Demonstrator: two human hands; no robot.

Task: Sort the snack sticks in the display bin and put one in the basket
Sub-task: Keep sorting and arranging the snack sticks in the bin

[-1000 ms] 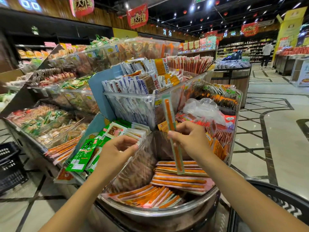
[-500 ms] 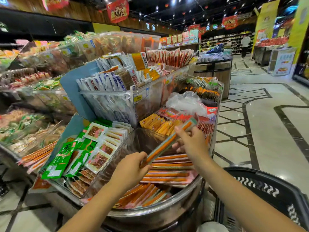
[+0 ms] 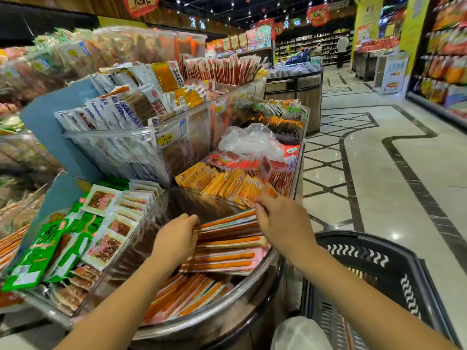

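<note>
Long orange snack sticks (image 3: 228,251) lie stacked flat in the clear display bin (image 3: 227,322) with a metal front rim. One orange snack stick (image 3: 228,219) lies along the top of the stack. My left hand (image 3: 177,242) grips its left end, and my right hand (image 3: 283,223) pinches its right end. More sticks (image 3: 187,296) lie lower in the bin near the rim. The black plastic basket (image 3: 394,256) stands on the floor at the lower right, beside my right forearm.
Green and white snack packs (image 3: 75,238) fill the bin to the left, yellow packs (image 3: 222,184) the bin behind. Upper clear bins (image 3: 141,145) hold more packets. A tiled aisle (image 3: 394,173) runs right, with a person far off.
The stick my right hand held upright was tilted, caught at its lower end by my left hand, and lowered flat onto the stack. The view turned right, showing more of the basket.
</note>
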